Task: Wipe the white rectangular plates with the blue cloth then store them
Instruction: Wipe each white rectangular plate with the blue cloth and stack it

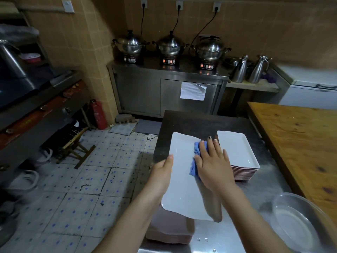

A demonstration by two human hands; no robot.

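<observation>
A white rectangular plate (182,179) is held over the left edge of the steel table, above a pinkish stack (169,229) of upside-down plates. My left hand (163,170) grips the plate's left rim. My right hand (213,163) lies flat on the plate, pressing the crumpled blue cloth (196,157) against its surface; most of the cloth is hidden under the palm. Just to the right sits a second stack of white rectangular plates (238,152), face up.
The steel table (255,198) carries a clear shallow bowl (295,218) at the near right. A wooden table (300,143) adjoins on the right. Behind stand a steel cabinet (164,88) with three pots, two jugs (248,70), and a tiled floor with a folding stool (76,148) to the left.
</observation>
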